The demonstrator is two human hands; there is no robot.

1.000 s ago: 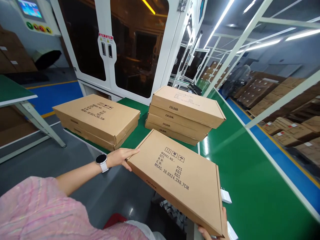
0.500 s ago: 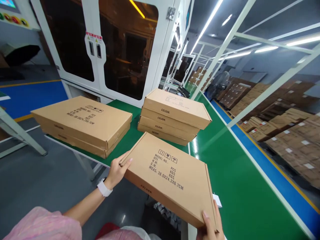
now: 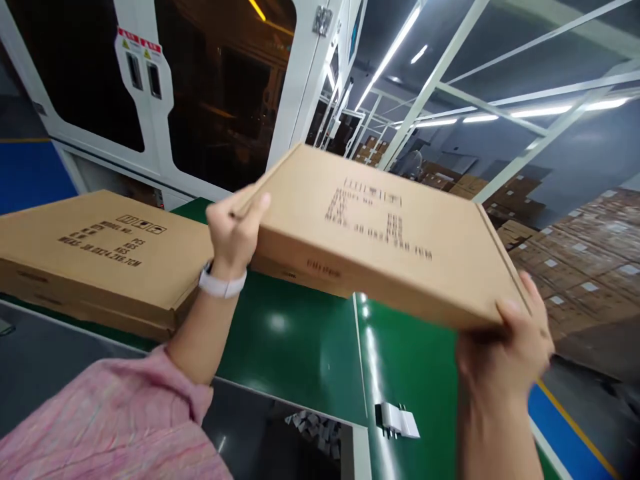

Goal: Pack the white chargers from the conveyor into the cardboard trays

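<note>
A flat brown cardboard box (image 3: pixel 365 220) is held up in front of me, printed side on top, blurred a little by motion. My left hand (image 3: pixel 234 230) grips its left end, thumb on top, and wears a white watch on the wrist. At the right end, my right hand (image 3: pixel 515 327) is closed around the corner. The held box hides most of a stack of similar boxes (image 3: pixel 287 272) behind it. Left of my left forearm lie two stacked cardboard boxes (image 3: pixel 100 247) with printed lettering.
The green tabletop (image 3: pixel 295 347) adjoins a green conveyor surface on the right. Small white plug adapters (image 3: pixel 397 420) lie there. Below the table edge is a heap of small white pieces (image 3: pixel 320 430). A white machine cabinet (image 3: pixel 295 100) stands behind; cartons (image 3: pixel 590 267) are piled at right.
Both hands have raised the box and moved it forward and right, from the table's near edge to in front of the stack. The camera view has shifted, and the plug adapters now show.
</note>
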